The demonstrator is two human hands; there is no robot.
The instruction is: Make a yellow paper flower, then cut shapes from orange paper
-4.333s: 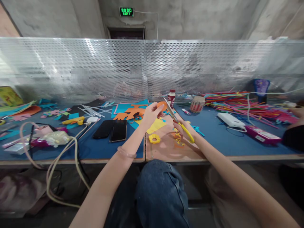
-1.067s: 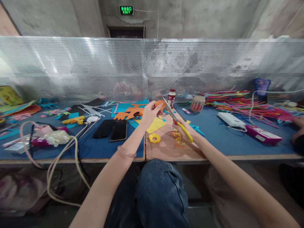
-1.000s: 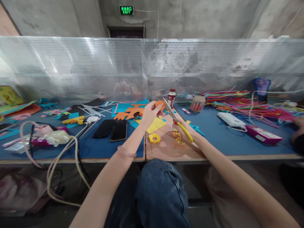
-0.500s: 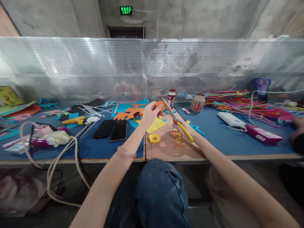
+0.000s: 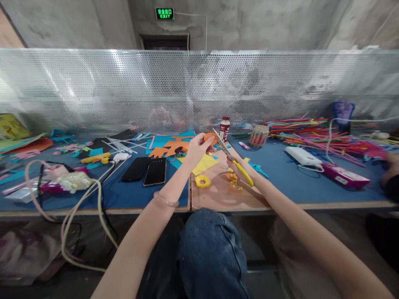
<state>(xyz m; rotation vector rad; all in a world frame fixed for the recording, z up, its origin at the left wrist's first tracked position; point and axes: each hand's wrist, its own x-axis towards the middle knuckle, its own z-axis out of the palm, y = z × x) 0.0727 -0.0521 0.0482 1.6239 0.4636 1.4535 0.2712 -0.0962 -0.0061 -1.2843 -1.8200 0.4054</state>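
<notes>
Pinched in my left hand [image 5: 199, 148] is a small orange paper piece [image 5: 210, 138], held up above the table. My right hand [image 5: 238, 166] grips yellow-handled scissors [image 5: 242, 172], whose metal blades point up and left beside the orange piece. From here I cannot tell whether the blades touch it. Below, a yellow paper ring with a petalled edge [image 5: 203, 181] lies on the brown board [image 5: 212, 201]. Small yellow paper scraps [image 5: 234, 181] are scattered under my right hand. A yellow sheet [image 5: 204, 164] and cut orange paper [image 5: 170, 147] lie behind my left hand.
Two phones [image 5: 155, 172] lie left of my arm, near looping cables [image 5: 99, 199]. A bottle [image 5: 224, 128] and a jar [image 5: 259, 136] stand behind the hands. A power bank [image 5: 304, 158], colourful pipe cleaners [image 5: 324, 139] and another person's hand [image 5: 392, 168] are on the right. A perforated metal screen [image 5: 218, 87] borders the back.
Both hands, the scissors and the orange piece stay almost in place. One phone's screen now shows faint markings.
</notes>
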